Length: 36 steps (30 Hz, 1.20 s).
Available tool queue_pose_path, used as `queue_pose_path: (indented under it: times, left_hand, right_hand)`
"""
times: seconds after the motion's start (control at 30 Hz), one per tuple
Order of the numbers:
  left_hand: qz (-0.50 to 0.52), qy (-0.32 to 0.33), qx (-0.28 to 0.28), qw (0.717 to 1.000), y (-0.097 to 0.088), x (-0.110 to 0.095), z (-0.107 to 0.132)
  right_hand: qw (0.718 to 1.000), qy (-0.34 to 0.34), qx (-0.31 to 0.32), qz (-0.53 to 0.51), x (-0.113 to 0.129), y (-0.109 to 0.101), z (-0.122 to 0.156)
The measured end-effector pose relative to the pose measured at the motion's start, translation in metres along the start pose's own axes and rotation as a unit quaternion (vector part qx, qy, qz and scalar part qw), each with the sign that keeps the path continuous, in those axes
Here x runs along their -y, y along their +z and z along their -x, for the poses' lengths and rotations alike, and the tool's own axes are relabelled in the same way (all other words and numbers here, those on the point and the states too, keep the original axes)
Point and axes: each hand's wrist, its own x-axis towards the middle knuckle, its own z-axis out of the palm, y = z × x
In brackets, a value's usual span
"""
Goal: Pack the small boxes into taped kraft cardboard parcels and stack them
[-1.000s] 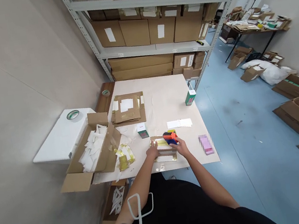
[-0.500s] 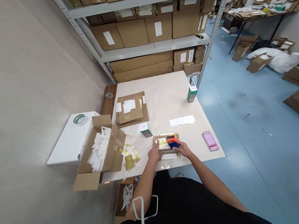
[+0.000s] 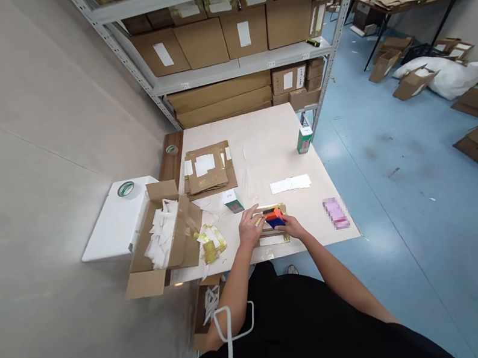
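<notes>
My right hand (image 3: 293, 227) is closed around a small orange-and-blue hand tool (image 3: 275, 218) with a black part at its top left; its exact kind is not clear. My left hand (image 3: 249, 226) is at the tool's left end, fingers stretched out and apart, close to or touching it. Below both hands lies a flat cardboard piece (image 3: 270, 232) with shiny yellow tape and a white strip along its near side. Just beyond my left hand stands a small white-and-green box (image 3: 232, 201). White paper strips (image 3: 290, 184) lie farther right.
On the table (image 3: 260, 139) are stacked flattened cardboard (image 3: 206, 178), crumpled yellow tape (image 3: 211, 243), a blurred pink item (image 3: 336, 213) and another green box (image 3: 304, 140). An open carton (image 3: 173, 239) of white scraps stands left. Shelving (image 3: 212, 73) with boxes rises behind.
My left hand has come off the cardboard's left edge and moved up toward the tool. The tool has turned in my right hand, showing its black part. The camera view has shifted slightly.
</notes>
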Motion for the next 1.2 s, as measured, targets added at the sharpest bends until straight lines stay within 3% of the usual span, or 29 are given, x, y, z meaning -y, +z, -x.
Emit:
queue_pose_path:
  times: [0.1,0.27,0.4,0.53,0.6,0.8,1.2]
  left_hand:
    - [0.043,-0.056,-0.018,0.997,-0.016,0.005,-0.009]
    - [0.096,-0.231,0.007,0.968,-0.034,0.034,-0.026]
    - [0.156,-0.34,-0.009,0.927,-0.027,0.07,-0.022]
    - [0.246,-0.446,-0.037,0.86,-0.009,0.101,-0.001]
    - [0.268,-0.472,-0.039,0.839,-0.001,0.111,0.009]
    - [0.288,-0.507,-0.023,0.812,0.014,0.132,0.029]
    - [0.327,-0.559,0.023,0.761,0.057,0.158,0.038]
  right_hand:
    - [0.999,-0.001,0.036,0.011,0.006,-0.008,-0.003]
    - [0.995,-0.007,0.077,0.056,0.024,-0.025,-0.013]
    - [0.996,-0.017,0.061,0.06,0.038,-0.034,-0.021]
    - [0.995,-0.02,0.036,0.094,0.053,-0.029,-0.028]
    - [0.992,-0.023,0.026,0.121,0.06,-0.022,-0.032]
    - [0.973,0.003,0.028,0.231,0.074,-0.003,-0.052]
    - [0.953,0.01,0.053,0.298,0.084,0.004,-0.073]
